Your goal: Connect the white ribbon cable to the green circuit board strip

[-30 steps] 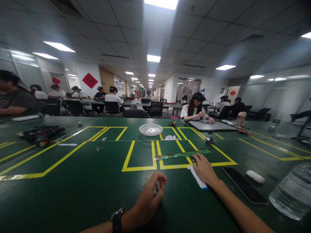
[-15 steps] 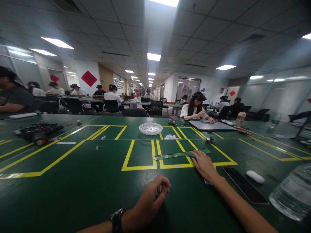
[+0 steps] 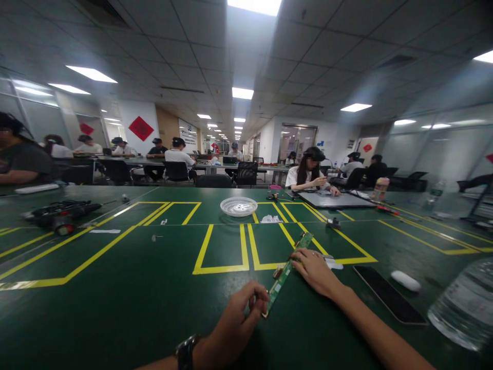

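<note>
A long narrow green circuit board (image 3: 285, 277) slants across the yellow tape in front of me, its far end pointing right. My right hand (image 3: 314, 268) grips it from above near its far half. The curled fingers of my left hand (image 3: 244, 311) close at its near end; the exact contact between thumb and fingers is partly hidden. A dark watch is on my left wrist. Beside my right hand, a small white piece (image 3: 333, 263) lies partly covered on the table.
Beyond the board stands a white basket (image 3: 239, 207). A black phone (image 3: 388, 294), a white case (image 3: 405, 281) and a water bottle (image 3: 462, 303) lie to the right. A power tool (image 3: 63, 213) rests at far left. A co-worker (image 3: 311, 172) sits across by a flat grey panel (image 3: 335, 199).
My right hand has drawn the circuit board nearer and turned it from lying crosswise to slanting toward me. Its near end has come to my left hand's fingers.
</note>
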`<action>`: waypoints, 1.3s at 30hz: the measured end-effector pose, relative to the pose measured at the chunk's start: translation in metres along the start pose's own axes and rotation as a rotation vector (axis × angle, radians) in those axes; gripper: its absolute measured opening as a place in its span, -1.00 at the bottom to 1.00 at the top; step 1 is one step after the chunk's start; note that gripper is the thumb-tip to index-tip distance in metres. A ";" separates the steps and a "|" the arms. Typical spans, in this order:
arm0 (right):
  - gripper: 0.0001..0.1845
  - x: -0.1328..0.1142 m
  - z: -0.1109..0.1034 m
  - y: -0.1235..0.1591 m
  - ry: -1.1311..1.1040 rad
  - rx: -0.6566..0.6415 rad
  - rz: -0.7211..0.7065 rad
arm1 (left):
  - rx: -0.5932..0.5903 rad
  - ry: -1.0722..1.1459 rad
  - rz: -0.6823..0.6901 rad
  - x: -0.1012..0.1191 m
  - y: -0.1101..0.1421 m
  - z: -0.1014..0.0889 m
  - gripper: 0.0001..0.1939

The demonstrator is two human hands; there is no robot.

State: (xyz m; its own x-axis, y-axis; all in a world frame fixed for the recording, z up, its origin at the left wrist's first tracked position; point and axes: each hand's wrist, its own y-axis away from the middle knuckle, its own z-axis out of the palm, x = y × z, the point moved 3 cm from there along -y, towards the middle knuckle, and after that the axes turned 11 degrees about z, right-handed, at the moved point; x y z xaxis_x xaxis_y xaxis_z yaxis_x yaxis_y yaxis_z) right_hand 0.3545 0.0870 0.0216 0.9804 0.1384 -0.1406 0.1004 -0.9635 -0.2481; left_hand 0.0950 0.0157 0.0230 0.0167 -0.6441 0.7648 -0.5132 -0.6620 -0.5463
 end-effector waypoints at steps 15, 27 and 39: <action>-0.63 -0.034 -0.005 0.018 0.116 -0.018 0.193 | -0.007 0.043 -0.042 -0.004 -0.003 0.000 -0.85; -0.56 -0.053 -0.015 0.031 0.136 -0.065 0.260 | -0.010 0.058 -0.079 -0.005 -0.004 -0.001 -0.84; -0.77 -0.062 -0.022 0.034 0.015 -0.098 0.208 | -0.020 0.061 -0.210 -0.016 -0.005 0.002 -0.77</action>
State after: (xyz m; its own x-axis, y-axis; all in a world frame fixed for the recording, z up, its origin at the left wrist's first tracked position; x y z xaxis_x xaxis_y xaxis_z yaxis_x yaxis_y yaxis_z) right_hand 0.3006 0.0400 0.0432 0.9841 -0.0680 -0.1641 -0.0884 -0.9887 -0.1208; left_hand 0.0994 0.0286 0.0126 0.0730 -0.4683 0.8805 -0.5209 -0.7708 -0.3667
